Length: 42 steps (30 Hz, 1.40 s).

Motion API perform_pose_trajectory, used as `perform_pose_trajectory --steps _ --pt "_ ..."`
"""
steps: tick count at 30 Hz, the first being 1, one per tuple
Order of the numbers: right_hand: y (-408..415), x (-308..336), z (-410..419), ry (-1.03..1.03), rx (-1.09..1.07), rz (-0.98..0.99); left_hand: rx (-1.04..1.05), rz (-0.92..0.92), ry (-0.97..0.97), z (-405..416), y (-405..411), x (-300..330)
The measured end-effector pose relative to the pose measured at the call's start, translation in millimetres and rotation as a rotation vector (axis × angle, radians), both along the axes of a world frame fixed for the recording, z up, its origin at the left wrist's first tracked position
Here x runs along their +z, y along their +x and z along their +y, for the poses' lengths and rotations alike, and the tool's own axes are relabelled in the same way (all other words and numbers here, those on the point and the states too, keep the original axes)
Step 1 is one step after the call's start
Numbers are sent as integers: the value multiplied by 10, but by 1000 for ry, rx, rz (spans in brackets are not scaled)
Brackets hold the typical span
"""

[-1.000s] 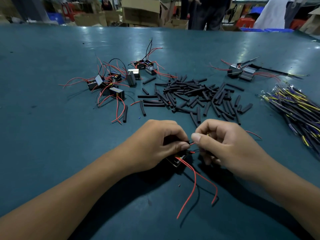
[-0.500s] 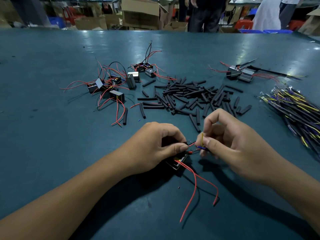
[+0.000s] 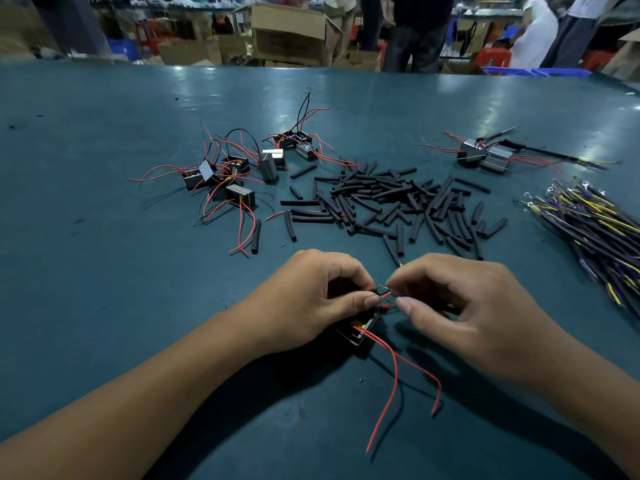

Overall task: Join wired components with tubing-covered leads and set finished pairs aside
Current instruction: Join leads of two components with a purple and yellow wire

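Observation:
My left hand [image 3: 311, 299] holds a small black wired component [image 3: 360, 329] against the table and pinches one of its short red leads. Two long red wires [image 3: 391, 379] trail from it toward me. My right hand [image 3: 460, 306] pinches a purple and yellow lead with black tubing [image 3: 401, 297], tip to tip with the red lead. A heap of black tubing pieces [image 3: 391, 202] lies behind my hands. Loose components with red wires [image 3: 225, 174] sit at the left, and a joined pair [image 3: 485, 157] lies at the back right.
A bundle of purple and yellow leads [image 3: 595, 230] lies at the right edge of the teal table [image 3: 104, 271]. Beyond the far edge stand cardboard boxes [image 3: 291, 32] and several people [image 3: 419, 32].
My right hand has lowered and turned, bringing its lead level with the red lead in my left hand. The left hand has barely moved.

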State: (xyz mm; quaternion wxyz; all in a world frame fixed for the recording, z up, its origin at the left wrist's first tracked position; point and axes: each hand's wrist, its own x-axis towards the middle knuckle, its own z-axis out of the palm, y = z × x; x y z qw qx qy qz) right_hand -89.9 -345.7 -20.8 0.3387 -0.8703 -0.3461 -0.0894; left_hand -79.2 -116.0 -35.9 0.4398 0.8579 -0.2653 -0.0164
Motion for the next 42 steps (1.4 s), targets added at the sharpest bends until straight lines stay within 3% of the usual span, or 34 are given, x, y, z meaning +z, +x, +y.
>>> perform_pose_trajectory --steps 4,11,14,22,32,42 --pt "-19 -25 14 74 -93 109 9 11 -8 0 2 -9" --pt "-27 44 49 375 -104 697 0 26 0 7 -3 -9" --pt "-48 70 76 410 -110 824 -1 59 -19 4 -11 -4" --pt "-108 32 210 582 -268 919 2 66 -25 -5 -27 32" --pt "-162 -46 292 641 -239 761 61 170 -167 -46 -45 1" --pt "-149 -84 313 661 -235 741 53 292 -285 -52 -68 -5"
